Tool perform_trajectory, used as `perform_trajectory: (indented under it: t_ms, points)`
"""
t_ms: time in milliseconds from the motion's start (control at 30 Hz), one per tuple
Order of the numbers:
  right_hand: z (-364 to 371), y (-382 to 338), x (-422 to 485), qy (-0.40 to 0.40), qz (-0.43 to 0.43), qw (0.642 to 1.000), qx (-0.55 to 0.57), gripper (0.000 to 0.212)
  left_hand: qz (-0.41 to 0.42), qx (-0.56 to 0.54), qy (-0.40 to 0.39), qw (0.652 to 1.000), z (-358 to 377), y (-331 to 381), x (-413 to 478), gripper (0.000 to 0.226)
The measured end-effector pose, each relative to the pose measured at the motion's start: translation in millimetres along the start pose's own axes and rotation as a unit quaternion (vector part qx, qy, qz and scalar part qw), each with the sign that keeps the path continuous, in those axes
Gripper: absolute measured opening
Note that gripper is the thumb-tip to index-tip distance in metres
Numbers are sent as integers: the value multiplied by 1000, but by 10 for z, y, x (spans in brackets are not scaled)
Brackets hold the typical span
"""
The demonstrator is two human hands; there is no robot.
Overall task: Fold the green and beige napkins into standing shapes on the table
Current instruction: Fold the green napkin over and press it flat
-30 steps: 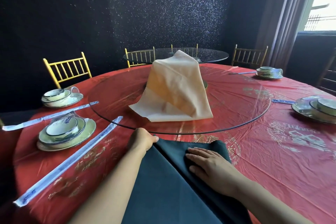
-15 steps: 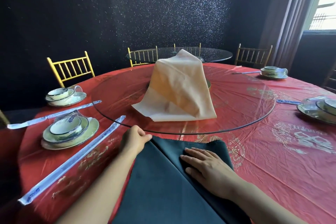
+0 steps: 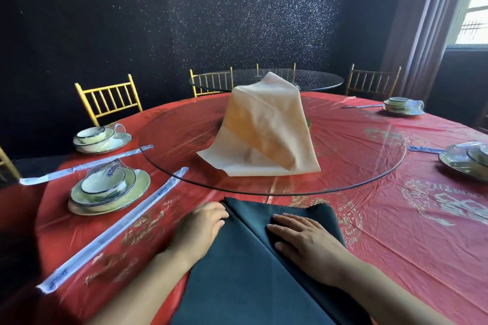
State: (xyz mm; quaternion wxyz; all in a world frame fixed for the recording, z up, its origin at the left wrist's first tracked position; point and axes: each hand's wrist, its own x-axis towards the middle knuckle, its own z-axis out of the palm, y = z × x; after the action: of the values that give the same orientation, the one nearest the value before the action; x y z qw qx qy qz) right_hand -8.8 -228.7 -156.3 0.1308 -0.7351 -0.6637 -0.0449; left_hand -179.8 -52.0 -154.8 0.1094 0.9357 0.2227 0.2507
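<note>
Green napkin point(image 3: 253, 272) is laid flat on the red-covered table point(image 3: 396, 232) at the 6 o'clock edge, nearest the wearer. A diagonal fold line is seen running from its far left corner toward 5 o'clock. Its far hem lies just short of the rim of the glass turntable point(image 3: 369, 166).

The right hand point(image 3: 303, 243) is placed palm down on the right flap, with fingers straight and slightly spread, pointing toward 10 o'clock. Nothing is gripped by it.

The left hand point(image 3: 200, 229) is set against the napkin's left edge near the far corner, at 9 o'clock of the right hand. It is blurred, so whether the cloth is pinched or merely pressed cannot be told.

The beige napkin point(image 3: 266, 134) is draped in a tall peak at the centre of the turntable, with one corner spread on the glass toward 8 o'clock.

A bowl-and-plate setting point(image 3: 105, 192) is located at 9 o'clock of the table. A wrapped chopstick pair point(image 3: 113, 232) lies between it and the left hand. A second setting point(image 3: 100, 138) is placed at 10 o'clock, backed by a gold chair point(image 3: 111, 100).
</note>
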Motion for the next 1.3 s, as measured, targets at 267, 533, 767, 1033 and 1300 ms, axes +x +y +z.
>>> perform_trajectory:
  t_ms: [267,533,767,1033,1300]
  points:
    - [-20,-42,-35,1,32,999,-18,63,-13,12,-53,998,-88,57,64,42]
    - [-57,-27,-23,-30,19,999,26,107,26,88,-143,985,-130,124,136,45]
    - [-99,-20,-126,-58,82,995,4,124,-79,179,-209,958,-136,445,218,43]
    - [-86,-31,-138,-59,80,995,5,122,15,15,-199,980,9,942,132,59]
    - [-196,54,-143,-98,73,990,75,76,95,111,-301,942,198,986,-70,96]
